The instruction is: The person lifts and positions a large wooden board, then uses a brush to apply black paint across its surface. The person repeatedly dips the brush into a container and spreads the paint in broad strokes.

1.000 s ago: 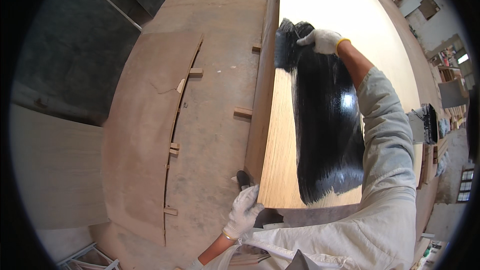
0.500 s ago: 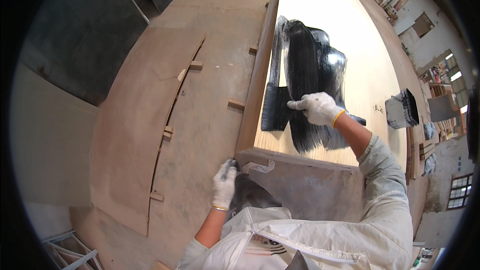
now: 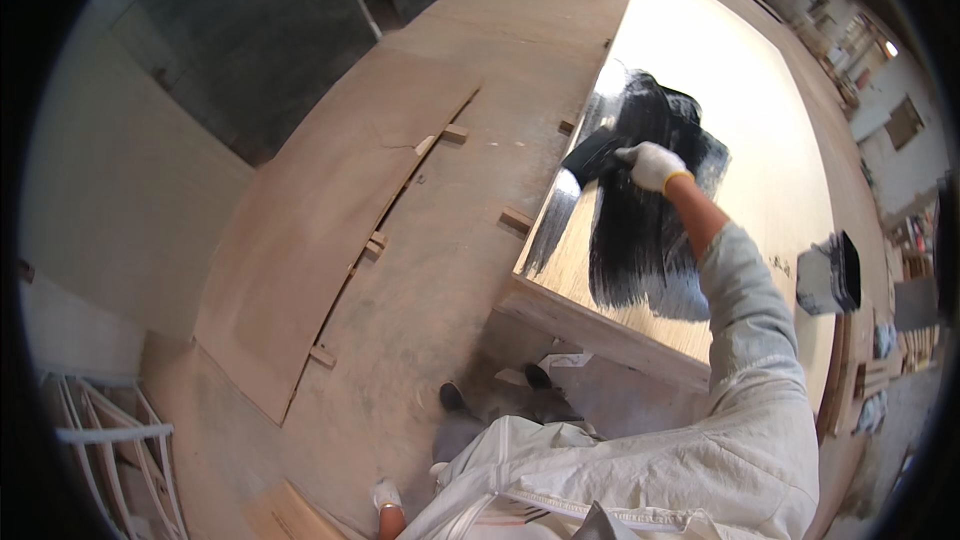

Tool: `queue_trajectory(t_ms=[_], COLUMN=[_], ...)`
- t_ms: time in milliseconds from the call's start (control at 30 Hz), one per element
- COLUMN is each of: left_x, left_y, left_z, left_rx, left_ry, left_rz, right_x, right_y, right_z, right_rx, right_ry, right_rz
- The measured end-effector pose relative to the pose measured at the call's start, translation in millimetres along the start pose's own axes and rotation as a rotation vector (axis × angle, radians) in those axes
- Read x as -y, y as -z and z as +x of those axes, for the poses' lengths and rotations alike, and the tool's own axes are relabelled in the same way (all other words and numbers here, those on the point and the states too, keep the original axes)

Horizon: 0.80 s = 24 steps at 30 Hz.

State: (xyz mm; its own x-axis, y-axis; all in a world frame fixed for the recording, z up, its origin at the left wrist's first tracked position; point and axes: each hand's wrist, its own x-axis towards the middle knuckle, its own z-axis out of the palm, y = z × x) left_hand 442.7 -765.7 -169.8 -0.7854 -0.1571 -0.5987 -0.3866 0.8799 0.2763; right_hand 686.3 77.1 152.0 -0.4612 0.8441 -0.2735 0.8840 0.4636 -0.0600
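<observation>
In a white knit glove, my right hand (image 3: 657,167) is closed around a wide flat brush (image 3: 591,157) coated in black. The brush lies against the board near its left edge; its handle is mostly hidden by my fingers. Black, streaky, wet-looking paint (image 3: 640,250) covers part of the pale wooden board (image 3: 770,130). My left hand (image 3: 385,494), gloved too, hangs low beside my body, away from the board. Its fingers are too small and blurred to read. A paint-smeared square bucket (image 3: 822,280) with a dark inside stands at the board's right side.
Left of the board, a large brown sheet (image 3: 300,210) lies on small wooden blocks (image 3: 455,133). Dark panels (image 3: 250,30) lean farther back on the left. A white metal frame (image 3: 115,435) stands at lower left. My shoes (image 3: 538,376) are near the board's front edge.
My right hand has carried the brush away from me along the board's left side, leaving a thinner streaked patch. My left hand has dropped back toward my body. The whole view has shifted.
</observation>
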Motion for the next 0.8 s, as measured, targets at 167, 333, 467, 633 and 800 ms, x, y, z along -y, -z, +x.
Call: queue_trajectory(t_ms=[167, 333, 467, 633, 800], left_x=[70.2, 94.6, 96.3, 76.9, 52.6], left_y=[-60.4, -103.9, -132.5, -135.3, -118.0], left_z=[-64.8, -188.9, -211.7, -197.3, -179.5], left_rx=[0.022, 0.057, 0.024, -0.007, -0.065], left_ry=[0.182, 0.142, -0.086, 0.168, 0.070], left_rz=[-0.334, -0.403, -0.143, -0.447, -0.419], right_x=[-110.7, -26.9, 10.6, -42.9, -49.8], right_y=[13.4, 14.0, 17.0, 12.6, 45.9], right_z=[86.7, -22.2, -127.6, -19.1, 60.9], right_rx=[0.020, 0.073, 0.232, -0.090, -0.064], right_ry=[0.053, 0.458, 0.477, 0.328, 0.270], right_rz=[-0.140, -0.184, -0.314, -0.172, -0.200])
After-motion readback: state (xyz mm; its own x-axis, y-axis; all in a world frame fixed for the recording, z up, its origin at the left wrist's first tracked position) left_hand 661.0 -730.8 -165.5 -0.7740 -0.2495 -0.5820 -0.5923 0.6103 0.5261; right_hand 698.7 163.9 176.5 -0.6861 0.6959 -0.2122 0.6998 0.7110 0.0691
